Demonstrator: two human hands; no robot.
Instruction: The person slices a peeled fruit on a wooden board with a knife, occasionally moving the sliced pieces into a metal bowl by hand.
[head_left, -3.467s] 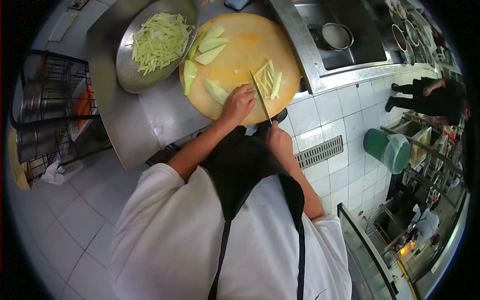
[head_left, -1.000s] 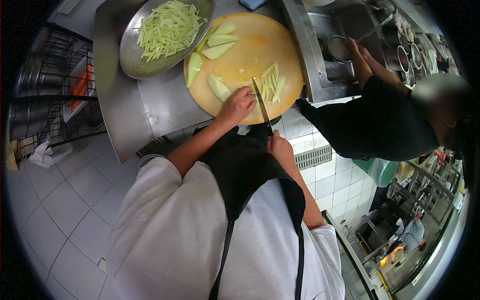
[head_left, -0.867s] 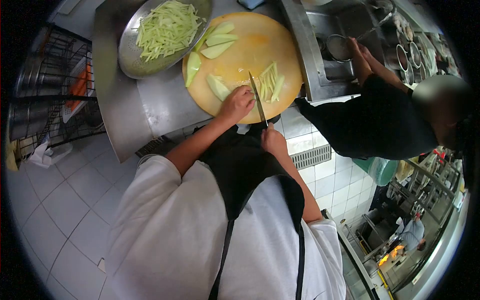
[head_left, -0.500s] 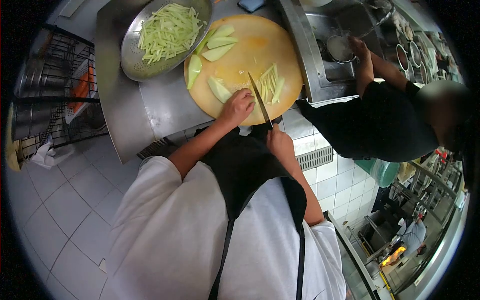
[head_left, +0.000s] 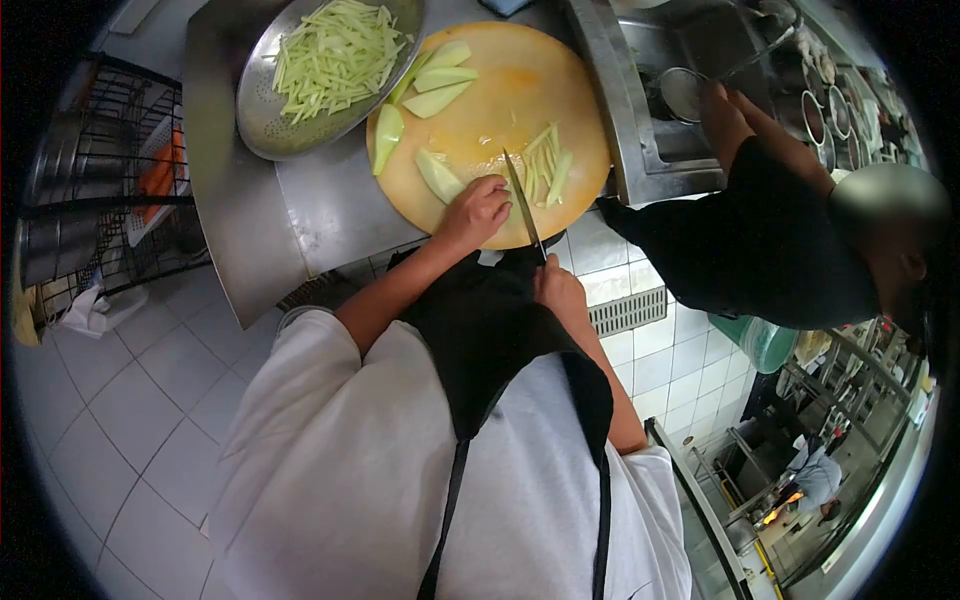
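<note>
My right hand (head_left: 562, 290) is closed round the handle of a kitchen knife (head_left: 522, 198), its blade pointing away from me over the round wooden cutting board (head_left: 480, 130). Just left of the blade, my left hand (head_left: 476, 212) has its fingers curled down on a pale green vegetable piece, mostly hidden beneath them. Cut vegetable sticks (head_left: 543, 168) lie right of the knife. A peeled wedge (head_left: 438, 178) rests beside my left fingers. Several more wedges (head_left: 440, 85) are at the board's upper left, with another wedge (head_left: 386, 138) near its left edge.
A metal colander (head_left: 262, 125) full of vegetable sticks (head_left: 335, 62) stands on the steel counter (head_left: 240, 220). To the right is a sink (head_left: 690, 40), where a co-worker in black (head_left: 760, 240) holds a round vessel (head_left: 682, 95). A wire rack (head_left: 120, 200) stands left.
The knife tip has shifted slightly right, and the sticks right of it have moved a little rightward. My left hand keeps its place. The co-worker's hands have shifted slightly at the sink.
</note>
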